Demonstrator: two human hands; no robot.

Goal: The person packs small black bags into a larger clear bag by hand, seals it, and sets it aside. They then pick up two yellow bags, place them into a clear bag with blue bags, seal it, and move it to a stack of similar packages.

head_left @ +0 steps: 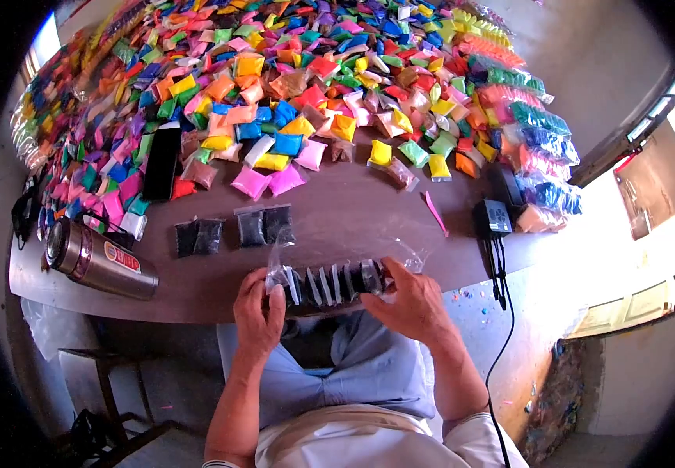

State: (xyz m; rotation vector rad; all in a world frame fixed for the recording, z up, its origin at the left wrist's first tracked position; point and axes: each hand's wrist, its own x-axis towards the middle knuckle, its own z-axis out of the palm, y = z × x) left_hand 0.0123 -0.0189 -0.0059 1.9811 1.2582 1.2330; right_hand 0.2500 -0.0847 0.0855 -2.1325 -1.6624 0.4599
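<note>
Near the table's front edge, a clear plastic bag (306,254) surrounds a row of small black packets (326,286) standing on edge, side by side. My left hand (258,316) grips the left end of this bag, thumb at the front. At the opposite end my right hand (414,306) is closed around the bag, its thumb against the front of the packets. The bag's loose film spreads behind the row. Just beyond my left hand, a few more black packets (266,226) lie flat on the table, with another black group (198,236) to their left.
A large heap of colourful packets (298,86) covers the far table (353,195). Bagged rows of packets (540,148) line the right side. A steel flask (103,261) and a dark phone (163,164) are on the left. A black power adapter (493,218) trails a cable; a pink strip (435,213) lies nearby.
</note>
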